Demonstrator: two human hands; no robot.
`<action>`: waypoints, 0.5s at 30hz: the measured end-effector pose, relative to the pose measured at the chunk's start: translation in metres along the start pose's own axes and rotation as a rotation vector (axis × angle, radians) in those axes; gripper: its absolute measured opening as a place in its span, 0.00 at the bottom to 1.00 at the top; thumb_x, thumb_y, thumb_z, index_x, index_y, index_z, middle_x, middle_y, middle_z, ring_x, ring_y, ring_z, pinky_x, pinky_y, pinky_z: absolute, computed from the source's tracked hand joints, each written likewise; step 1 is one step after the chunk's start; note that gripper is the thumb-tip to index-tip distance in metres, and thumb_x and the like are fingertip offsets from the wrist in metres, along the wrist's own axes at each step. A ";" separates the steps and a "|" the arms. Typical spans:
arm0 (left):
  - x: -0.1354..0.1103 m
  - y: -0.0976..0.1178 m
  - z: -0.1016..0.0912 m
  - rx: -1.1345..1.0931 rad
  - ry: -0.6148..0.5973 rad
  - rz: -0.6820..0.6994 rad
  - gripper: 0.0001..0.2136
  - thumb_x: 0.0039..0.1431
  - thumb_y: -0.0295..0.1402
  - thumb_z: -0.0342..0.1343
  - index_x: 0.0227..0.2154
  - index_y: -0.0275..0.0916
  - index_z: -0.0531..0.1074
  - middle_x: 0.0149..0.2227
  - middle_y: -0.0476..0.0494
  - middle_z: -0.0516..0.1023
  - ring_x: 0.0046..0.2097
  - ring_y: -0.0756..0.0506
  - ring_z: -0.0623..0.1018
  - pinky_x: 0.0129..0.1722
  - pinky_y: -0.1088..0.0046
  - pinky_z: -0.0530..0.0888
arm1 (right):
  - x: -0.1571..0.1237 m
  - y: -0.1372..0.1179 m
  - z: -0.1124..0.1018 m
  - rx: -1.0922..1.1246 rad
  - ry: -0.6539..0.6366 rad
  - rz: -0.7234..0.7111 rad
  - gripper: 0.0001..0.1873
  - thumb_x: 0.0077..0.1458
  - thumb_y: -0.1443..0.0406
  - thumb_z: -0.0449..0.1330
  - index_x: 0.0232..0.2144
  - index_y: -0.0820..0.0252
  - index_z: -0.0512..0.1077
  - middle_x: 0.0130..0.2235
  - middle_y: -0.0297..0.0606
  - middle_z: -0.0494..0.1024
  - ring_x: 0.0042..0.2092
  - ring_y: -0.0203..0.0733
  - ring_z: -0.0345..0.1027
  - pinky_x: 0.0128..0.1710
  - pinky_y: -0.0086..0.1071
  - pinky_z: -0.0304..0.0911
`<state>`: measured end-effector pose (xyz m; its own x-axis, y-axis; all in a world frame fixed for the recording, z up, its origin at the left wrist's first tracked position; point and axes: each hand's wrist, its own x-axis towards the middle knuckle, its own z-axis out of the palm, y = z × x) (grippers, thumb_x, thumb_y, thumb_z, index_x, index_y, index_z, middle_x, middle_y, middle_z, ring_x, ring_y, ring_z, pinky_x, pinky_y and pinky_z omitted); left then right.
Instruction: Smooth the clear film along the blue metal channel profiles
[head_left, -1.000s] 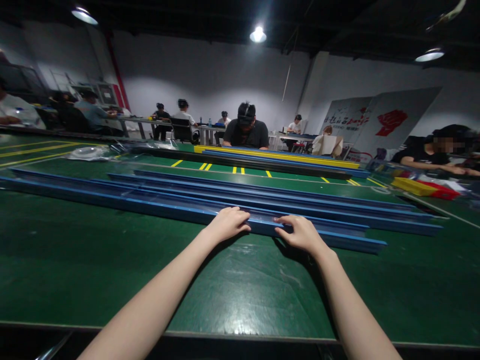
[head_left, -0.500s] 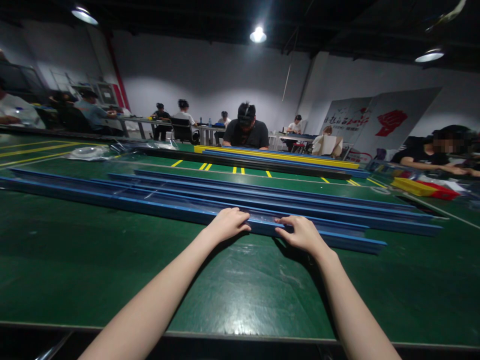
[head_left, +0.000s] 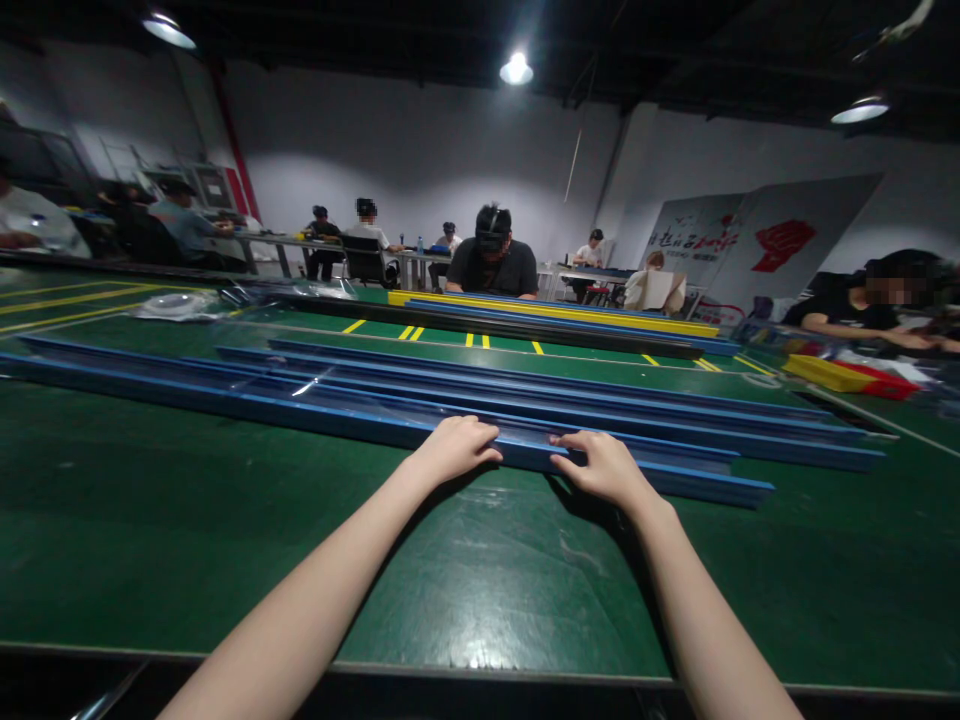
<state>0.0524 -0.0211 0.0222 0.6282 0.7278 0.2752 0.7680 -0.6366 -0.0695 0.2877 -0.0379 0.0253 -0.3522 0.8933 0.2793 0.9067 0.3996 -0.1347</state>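
Observation:
Several long blue channel strips (head_left: 390,395) lie side by side across the green table (head_left: 150,520). My left hand (head_left: 454,448) rests on the nearest blue strip (head_left: 300,412), fingers curled over its top edge. My right hand (head_left: 600,465) grips the same strip a little to the right, thumb on the near side and fingers over the top. A thin clear film seems to cover the strip between my hands.
A second set of blue, yellow and black strips (head_left: 555,318) lies farther back in front of a seated person in black (head_left: 493,262). Crumpled clear plastic (head_left: 176,304) sits at the far left. Yellow and red pieces (head_left: 847,374) lie at the right near another person.

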 end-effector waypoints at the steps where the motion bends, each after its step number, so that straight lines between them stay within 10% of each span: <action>1: 0.000 0.000 0.000 -0.002 0.002 0.001 0.11 0.56 0.42 0.49 0.35 0.40 0.68 0.34 0.45 0.75 0.38 0.45 0.73 0.33 0.74 0.65 | 0.000 0.000 0.000 0.001 -0.002 0.001 0.19 0.49 0.55 0.51 0.40 0.55 0.73 0.40 0.37 0.76 0.41 0.42 0.68 0.41 0.30 0.59; 15: -0.002 -0.001 0.000 -0.082 0.040 -0.060 0.13 0.53 0.44 0.51 0.34 0.40 0.62 0.33 0.47 0.74 0.36 0.45 0.74 0.30 0.75 0.64 | 0.002 -0.005 -0.002 0.075 0.006 0.018 0.11 0.47 0.61 0.53 0.33 0.58 0.71 0.34 0.38 0.76 0.37 0.40 0.68 0.33 0.28 0.56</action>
<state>0.0507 -0.0219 0.0217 0.5747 0.7553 0.3150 0.7903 -0.6122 0.0261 0.2834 -0.0388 0.0283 -0.3345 0.8992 0.2819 0.8930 0.3981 -0.2102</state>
